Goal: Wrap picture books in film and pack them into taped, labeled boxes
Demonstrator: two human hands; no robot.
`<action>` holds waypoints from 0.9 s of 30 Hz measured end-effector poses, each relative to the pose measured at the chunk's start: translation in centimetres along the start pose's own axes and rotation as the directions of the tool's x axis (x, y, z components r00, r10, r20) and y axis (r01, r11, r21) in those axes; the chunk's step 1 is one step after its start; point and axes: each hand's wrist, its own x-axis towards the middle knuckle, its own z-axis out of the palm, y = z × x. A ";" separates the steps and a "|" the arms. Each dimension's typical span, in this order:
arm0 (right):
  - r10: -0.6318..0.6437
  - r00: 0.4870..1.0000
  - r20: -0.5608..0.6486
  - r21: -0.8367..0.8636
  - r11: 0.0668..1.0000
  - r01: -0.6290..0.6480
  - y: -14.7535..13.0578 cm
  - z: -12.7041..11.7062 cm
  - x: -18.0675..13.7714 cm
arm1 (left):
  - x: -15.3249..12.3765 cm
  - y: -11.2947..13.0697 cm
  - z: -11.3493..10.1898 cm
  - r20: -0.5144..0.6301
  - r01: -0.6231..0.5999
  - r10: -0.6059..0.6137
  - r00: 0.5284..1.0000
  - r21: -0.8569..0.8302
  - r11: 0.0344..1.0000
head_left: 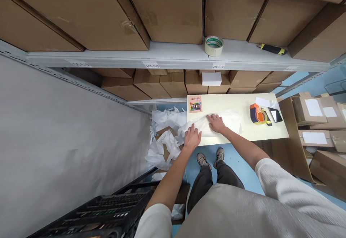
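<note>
White tissue-like paper [229, 121] lies spread across the pale tabletop [243, 103]. My left hand [192, 137] rests on the paper's left end near the front edge, fingers stretched out. Farther in, my right hand [216, 122] presses on the middle of the sheet with its fingers extended. Neither hand visibly grips anything, and whether something lies under the paper I cannot tell. Behind my left hand sits a small pink printed card or packet [195, 104] with a colourful picture.
An orange tape dispenser [258, 113] and a dark phone-like device [275, 115] lie at the table's right. On the shelf are a tape roll [213, 46] and a utility knife [271, 49]. Crumpled paper [169, 117] heaps at left, a big carton [294, 137] stands right, a black crate [116, 209] lower left.
</note>
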 end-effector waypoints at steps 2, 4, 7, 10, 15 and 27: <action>0.029 1.000 -0.003 -0.005 1.000 -0.029 -0.1 0.1 0.1 | 0.6 -0.2 -0.2 -0.007 0.064 -0.064 0.998 0.019 0.998; 0.038 0.999 -0.015 -0.009 0.999 -0.039 -0.2 0.3 0.1 | 1.3 -0.4 -0.3 0.006 0.117 -0.118 0.993 0.033 0.993; 0.043 0.998 -0.044 -0.013 0.999 -0.044 0.0 0.8 -0.3 | 2.0 -0.7 -0.2 0.039 0.148 -0.149 0.988 0.031 0.989; 0.042 0.998 -0.053 -0.022 0.999 -0.044 0.3 1.4 -0.8 | 2.3 -1.0 0.1 0.073 0.160 -0.161 0.984 0.020 0.987; 0.055 0.998 0.009 -0.040 0.998 -0.055 1.0 2.2 -1.3 | 2.6 -1.1 -0.2 0.030 0.099 -0.100 0.995 0.033 0.995; -0.003 1.000 0.027 -0.011 1.000 0.003 2.0 2.0 -1.9 | 4.5 -1.4 0.2 0.056 0.082 -0.076 0.996 -0.107 0.991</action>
